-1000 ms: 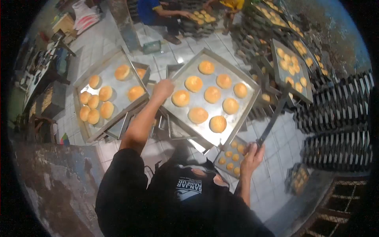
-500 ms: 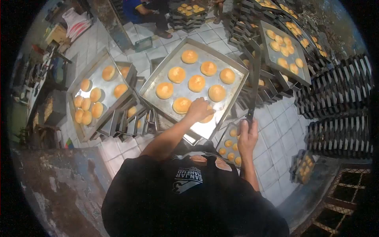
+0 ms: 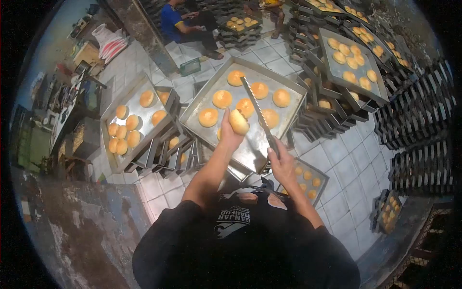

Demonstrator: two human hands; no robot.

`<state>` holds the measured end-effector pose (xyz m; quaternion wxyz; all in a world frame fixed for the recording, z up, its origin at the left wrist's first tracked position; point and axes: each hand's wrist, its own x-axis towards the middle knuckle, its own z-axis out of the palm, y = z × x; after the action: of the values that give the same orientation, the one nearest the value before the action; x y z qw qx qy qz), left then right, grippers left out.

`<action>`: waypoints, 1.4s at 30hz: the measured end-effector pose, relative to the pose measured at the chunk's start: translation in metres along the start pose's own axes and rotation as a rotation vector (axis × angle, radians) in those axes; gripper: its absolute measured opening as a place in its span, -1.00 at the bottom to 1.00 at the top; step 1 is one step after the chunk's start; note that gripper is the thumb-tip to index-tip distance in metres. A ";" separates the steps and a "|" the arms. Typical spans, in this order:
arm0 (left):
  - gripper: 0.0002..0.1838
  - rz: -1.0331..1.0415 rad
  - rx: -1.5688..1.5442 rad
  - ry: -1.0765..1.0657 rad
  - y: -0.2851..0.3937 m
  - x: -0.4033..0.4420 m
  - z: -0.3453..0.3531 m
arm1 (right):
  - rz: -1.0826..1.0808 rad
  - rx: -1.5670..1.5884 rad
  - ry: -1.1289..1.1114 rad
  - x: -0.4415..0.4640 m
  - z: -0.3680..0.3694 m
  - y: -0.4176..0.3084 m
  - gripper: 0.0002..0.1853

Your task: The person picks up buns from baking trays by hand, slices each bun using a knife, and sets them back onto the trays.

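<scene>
My left hand (image 3: 232, 136) is closed around a round golden bun (image 3: 239, 123), holding it tilted above the front of a square metal tray (image 3: 192, 126). Its pale side faces right. My right hand (image 3: 283, 166) grips a long serrated bread knife (image 3: 257, 107) by its dark handle, with the blade pointing away over the tray. The blade passes to the right of the held bun and does not appear to touch it. Several buns, such as a glossy one (image 3: 222, 99), lie spaced out on this tray. One bun is partly hidden behind my left hand.
On the left, another tray (image 3: 107, 139) of buns rests on stacked trays. A tray of buns (image 3: 332, 72) tops a stack at right, and dark stacked trays (image 3: 416, 111) stand beyond. A low tray (image 3: 323, 169) sits near my right arm. A person (image 3: 180, 24) sits at the back.
My left hand has lifted a bun from the tray's front corner and turned it. My right hand has swung the knife left, from upright beside the tray to above it.
</scene>
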<state>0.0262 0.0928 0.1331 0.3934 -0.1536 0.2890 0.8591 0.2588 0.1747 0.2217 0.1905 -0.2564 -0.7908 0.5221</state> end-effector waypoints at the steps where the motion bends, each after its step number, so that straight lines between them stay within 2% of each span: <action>1: -0.54 -0.005 -0.096 -0.042 0.005 0.003 0.002 | -0.049 0.024 -0.007 -0.002 0.006 0.000 -0.51; 3: -0.52 -0.006 -0.213 -0.212 0.013 0.010 0.004 | -0.108 0.005 -0.036 -0.008 0.011 -0.004 -0.49; 4: -0.52 -0.002 -0.220 -0.215 0.013 0.014 0.007 | -0.113 -0.001 -0.039 -0.011 0.013 -0.005 -0.49; 6: -0.51 0.059 -0.228 0.027 0.017 0.003 0.028 | -0.207 -0.102 -0.042 -0.018 0.016 -0.008 -0.51; 7: -0.51 0.057 -0.237 0.025 0.019 0.005 0.027 | -0.234 -0.103 -0.038 -0.021 0.017 -0.011 -0.51; 9: -0.49 0.039 -0.228 -0.179 0.022 0.011 0.021 | -0.271 -0.168 -0.022 -0.028 0.017 -0.021 -0.51; 10: -0.49 0.036 -0.236 -0.180 0.022 0.015 0.018 | -0.307 -0.225 -0.003 -0.031 0.018 -0.024 -0.51; 19: -0.50 0.005 -0.182 -0.123 0.026 0.000 0.031 | -0.250 -0.390 0.046 -0.051 0.028 -0.028 -0.52; 21: -0.55 0.031 -0.090 -0.064 0.015 -0.003 0.029 | -0.237 -0.384 0.071 -0.044 0.034 -0.031 -0.52; 23: -0.57 0.031 -0.044 -0.096 -0.004 -0.011 0.028 | -0.217 -0.374 0.101 -0.029 0.040 -0.037 -0.53; 26: -0.62 0.007 -0.013 -0.116 -0.013 -0.017 0.028 | -0.295 -0.372 0.136 -0.009 0.043 -0.049 -0.52; 31: -0.68 0.041 -0.118 -0.038 0.030 -0.014 0.028 | -0.200 -0.436 -0.015 -0.039 0.024 -0.049 -0.52; 34: -0.68 0.042 -0.046 -0.076 0.027 -0.010 0.013 | -0.223 -0.373 0.022 -0.055 0.025 -0.050 -0.51; 38: -0.69 -0.017 -0.039 -0.068 -0.019 -0.023 0.015 | -0.142 -0.427 0.063 -0.025 0.037 -0.059 -0.51; 42: -0.71 0.005 -0.116 -0.029 0.006 -0.009 0.015 | -0.079 -0.461 -0.025 -0.035 0.025 -0.062 -0.52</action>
<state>0.0273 0.0933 0.1512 0.3859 -0.1630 0.2336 0.8775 0.2599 0.1156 0.2682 0.1373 -0.2554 -0.9008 0.3231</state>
